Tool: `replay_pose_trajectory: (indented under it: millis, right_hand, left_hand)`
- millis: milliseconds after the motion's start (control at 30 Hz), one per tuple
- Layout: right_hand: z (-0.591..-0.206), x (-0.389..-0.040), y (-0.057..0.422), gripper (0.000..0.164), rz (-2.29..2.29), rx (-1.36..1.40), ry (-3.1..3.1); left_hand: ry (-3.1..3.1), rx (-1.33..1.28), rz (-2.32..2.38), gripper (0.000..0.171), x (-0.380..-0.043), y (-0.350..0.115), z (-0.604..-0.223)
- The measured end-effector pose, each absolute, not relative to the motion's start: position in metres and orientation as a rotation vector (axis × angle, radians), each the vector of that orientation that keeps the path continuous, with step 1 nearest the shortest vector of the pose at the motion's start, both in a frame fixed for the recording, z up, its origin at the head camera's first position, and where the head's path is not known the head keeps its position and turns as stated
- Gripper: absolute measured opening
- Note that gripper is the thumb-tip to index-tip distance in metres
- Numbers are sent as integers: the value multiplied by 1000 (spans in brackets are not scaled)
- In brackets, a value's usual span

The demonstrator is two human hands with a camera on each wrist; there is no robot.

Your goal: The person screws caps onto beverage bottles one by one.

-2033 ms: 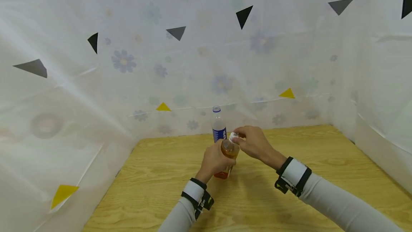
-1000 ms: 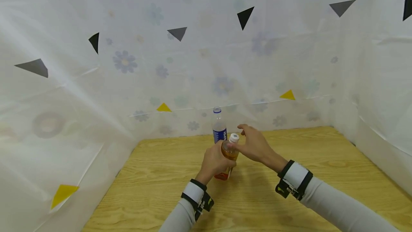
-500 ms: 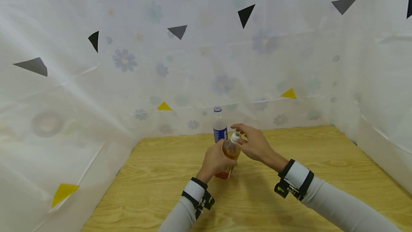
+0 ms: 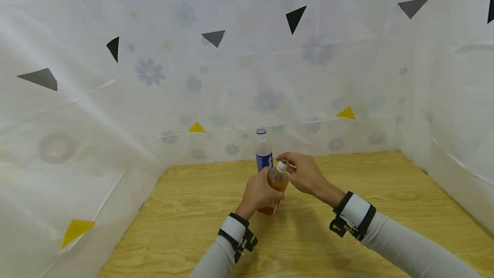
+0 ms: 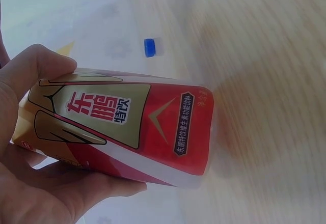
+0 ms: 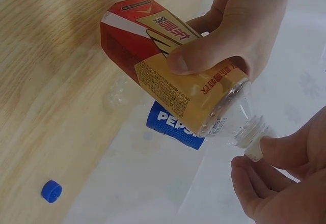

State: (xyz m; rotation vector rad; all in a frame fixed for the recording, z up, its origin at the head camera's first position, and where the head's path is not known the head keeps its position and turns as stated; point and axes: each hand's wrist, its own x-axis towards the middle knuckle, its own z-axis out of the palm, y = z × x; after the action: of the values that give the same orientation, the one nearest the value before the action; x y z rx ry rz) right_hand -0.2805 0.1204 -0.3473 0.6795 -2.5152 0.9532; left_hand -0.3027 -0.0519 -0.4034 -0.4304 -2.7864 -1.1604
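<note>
The Dongpeng drink bottle [image 5: 117, 117], with its red-and-gold label, is grasped around its body by the left hand [image 4: 259, 191] above the wood-grain table [image 4: 185, 213]; whether its base is touching the tabletop cannot be told. The white cap [image 6: 255, 150] at its neck is pinched between the thumb and fingers of the right hand [image 4: 306, 174]. Screw threads are exposed beside that cap. Just behind, an uncapped Pepsi bottle [image 4: 264, 158] is stood upright, and a blue cap [image 6: 51, 191] is seen lying on the tabletop.
</note>
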Motion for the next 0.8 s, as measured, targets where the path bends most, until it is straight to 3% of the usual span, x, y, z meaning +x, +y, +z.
replay_pose_trajectory:
  millis: [533,800]
  right_hand:
    - [-348,-284,121,19,955,618,-2487]
    - [-351,-286,123,20,992,589,-2483]
  left_hand:
    - [-2782,-420,-1161,66,-300,-51,-401]
    - [-2782,-413,-1165,65,-301,-50,-402]
